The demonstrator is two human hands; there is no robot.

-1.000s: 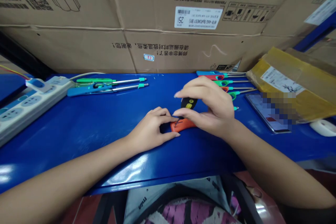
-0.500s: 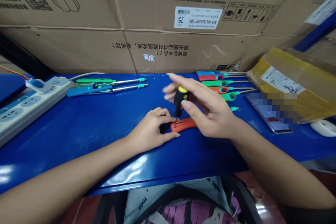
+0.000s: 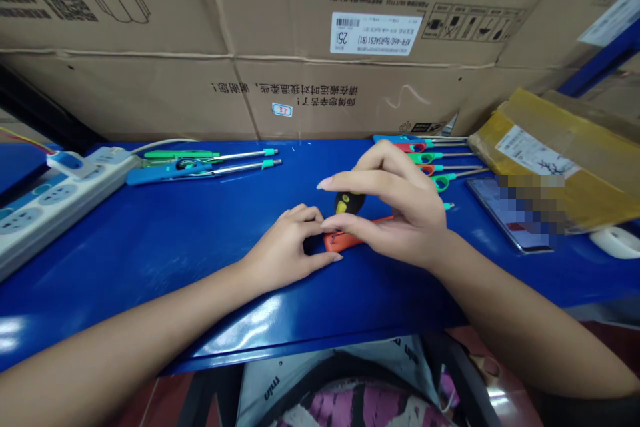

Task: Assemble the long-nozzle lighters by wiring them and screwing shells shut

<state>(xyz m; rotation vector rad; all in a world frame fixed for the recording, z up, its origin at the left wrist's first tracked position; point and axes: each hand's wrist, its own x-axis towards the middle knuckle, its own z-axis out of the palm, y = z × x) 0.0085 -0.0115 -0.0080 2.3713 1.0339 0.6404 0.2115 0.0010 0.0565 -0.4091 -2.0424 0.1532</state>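
My left hand (image 3: 287, 247) grips the near-left end of an orange stick lighter (image 3: 345, 239) lying flat on the blue table, thumb on one side and fingers on the other. My right hand (image 3: 400, 207) is curled around a black-and-yellow screwdriver (image 3: 349, 203). Its thumb lies across the lower part, and the fingers arch over the handle. The screwdriver's tip stands at the lighter's left end, though the thumb partly covers it. Under my right hand, the rest of the lighter's body is hidden.
Several stick lighters, among them a red lighter (image 3: 415, 147), lie behind my right hand. A blue lighter (image 3: 155, 175) and a green lighter (image 3: 183, 155) lie at left, beside a power strip (image 3: 65, 190). Rightward are a phone (image 3: 510, 220), yellow-taped package (image 3: 575, 160) and tape roll (image 3: 617, 242).
My right hand has turned, its fingers now bent forward over the screwdriver's handle, which leans more and shows less. My left hand and the lighter have stayed in place.
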